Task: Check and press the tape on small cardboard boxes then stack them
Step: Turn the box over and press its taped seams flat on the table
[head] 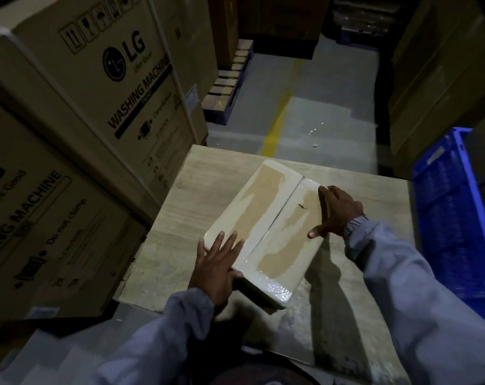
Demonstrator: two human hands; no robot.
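A small cardboard box [266,218] wrapped in glossy clear tape lies on a pale wooden table [202,184], its centre seam running away from me. My left hand [216,262] holds the box's near left corner, fingers flat on top and thumb along the near side. My right hand [335,212] rests on the box's right edge, index finger stretched along it and thumb pressing the top near the right side.
Large washing-machine cartons [77,112] are stacked tight against the table's left. A blue plastic crate [455,212] stands at the right. Beyond the table runs a grey floor aisle with a yellow line [277,118], pallets and more cartons.
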